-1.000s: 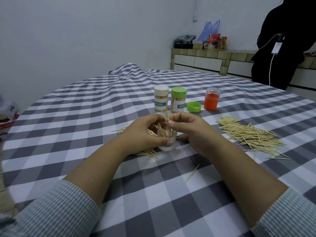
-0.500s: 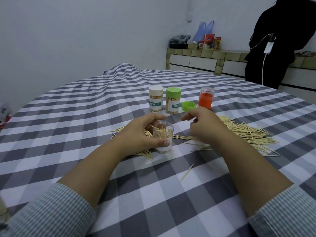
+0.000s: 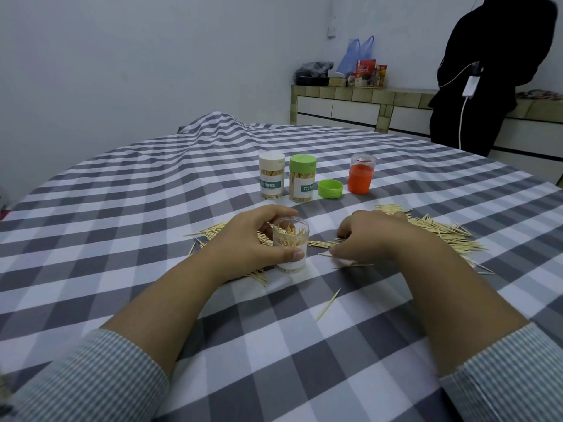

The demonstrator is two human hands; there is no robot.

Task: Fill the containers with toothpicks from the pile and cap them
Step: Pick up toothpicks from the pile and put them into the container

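Checked table (image 3: 152, 184), toothpicks (image 3: 435, 229) lying flat under your right hand (image 3: 374, 239).
Right fingers curl onto sticks, grasp unclear; left hand (image 3: 243, 242) grips open container (image 3: 290, 245), upright, just left.

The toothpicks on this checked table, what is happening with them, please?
A person is filling small containers with wooden toothpicks. The left hand grips an open clear plastic container, partly filled, standing on the grey and white checked tablecloth. The right hand reaches down into the loose pile of toothpicks for more. Behind stand a white-capped container and a green-capped container, both full. A loose green cap lies beside a clear container holding an orange cap.
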